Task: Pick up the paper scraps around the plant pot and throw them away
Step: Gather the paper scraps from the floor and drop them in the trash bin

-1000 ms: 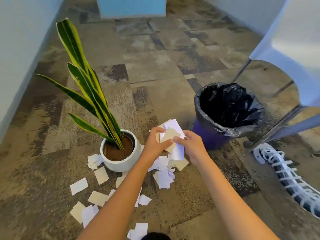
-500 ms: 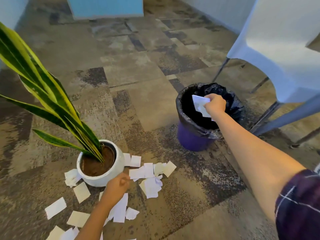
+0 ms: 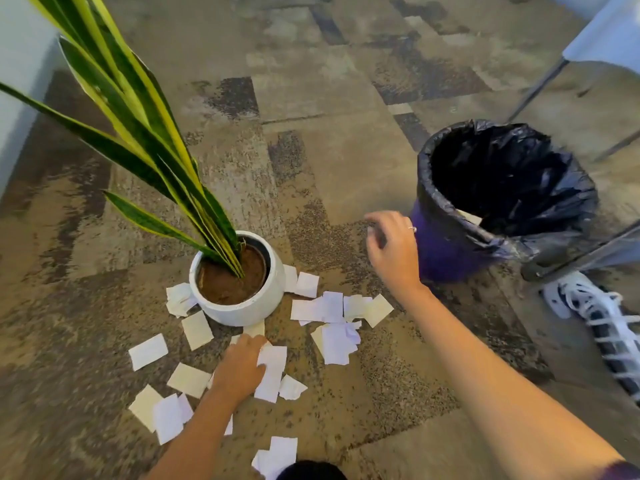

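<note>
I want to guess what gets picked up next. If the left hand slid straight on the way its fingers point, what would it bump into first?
Probably the white plant pot. The left hand lies flat on the paper scraps, fingers aimed up the floor toward the pot's base, with only one small scrap between.

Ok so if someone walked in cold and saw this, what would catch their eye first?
Probably the paper scraps littering the carpet around the near side of the white plant pot, with its tall striped leaves at left. Next, the bin with its black liner at right. Of the two hands, the left hand presses on scraps below the pot, and the right hand hangs empty beside the bin.
</note>
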The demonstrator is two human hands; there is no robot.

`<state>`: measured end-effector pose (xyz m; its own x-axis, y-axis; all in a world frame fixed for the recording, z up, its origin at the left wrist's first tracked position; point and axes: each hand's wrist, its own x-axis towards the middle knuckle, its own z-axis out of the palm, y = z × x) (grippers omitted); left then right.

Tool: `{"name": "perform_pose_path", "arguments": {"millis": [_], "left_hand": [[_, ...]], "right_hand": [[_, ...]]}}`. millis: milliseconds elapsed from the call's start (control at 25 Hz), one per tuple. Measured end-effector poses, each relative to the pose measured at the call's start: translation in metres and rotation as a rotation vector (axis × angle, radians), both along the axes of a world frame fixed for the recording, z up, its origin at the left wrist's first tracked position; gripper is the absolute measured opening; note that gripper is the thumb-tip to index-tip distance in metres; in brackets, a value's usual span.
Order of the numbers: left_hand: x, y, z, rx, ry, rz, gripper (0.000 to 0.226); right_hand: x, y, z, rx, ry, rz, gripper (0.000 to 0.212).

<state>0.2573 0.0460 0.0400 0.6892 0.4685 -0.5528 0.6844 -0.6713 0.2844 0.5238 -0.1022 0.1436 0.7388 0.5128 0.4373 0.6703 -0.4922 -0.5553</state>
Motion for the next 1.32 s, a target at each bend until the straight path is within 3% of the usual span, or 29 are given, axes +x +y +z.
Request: {"name": "perform_pose_path", "arguments": {"millis": [80,280,400,560,760,880,1120,1240,1320], "left_hand": [[-0.005,0.004,-0.013,0.071,0.094,-0.104,0.065],[-0.013,0.014,-0.042,0.080,0.180,-0.215,0.094],[-0.011,0.015,-0.055,0.047,0.215,-0.138,0.109],[-0.009,0.009,-0.065,0.059,0.229,-0.093,0.110],[-0.008,0.003,-0.060,0.174,0.167,-0.151,0.082],[-0.007,0.001,-0.057,0.083,0.138,-0.118,0.064],[-0.013,0.005,-0.047,-0.039,-0.003,-0.110,0.042],[-0.015,0.005,-0.031,-0.089,-0.071,-0.055,0.042],[-0.015,0.004,-0.015,-0.191,-0.181,0.057,0.044]], "right_hand": [[-0.033,-0.003,-0.053,-0.143,0.169,0.093,0.030],[-0.069,-0.022,-0.152,-0.776,0.448,0.188,0.092],[-0.062,-0.023,-0.172,-0.907,0.615,0.189,0.123],[-0.054,-0.016,-0.171,-1.056,0.681,0.214,0.135],[-0.067,0.003,-0.169,-1.171,0.578,0.345,0.123],[-0.075,0.009,-0.165,-1.160,0.459,0.316,0.103],[-0.091,0.013,-0.160,-0.985,0.503,0.343,0.032],[-0.103,0.013,-0.148,-0.889,0.525,0.261,0.031],[-0.106,0.010,-0.138,-0.717,0.659,0.155,0.027]]}}
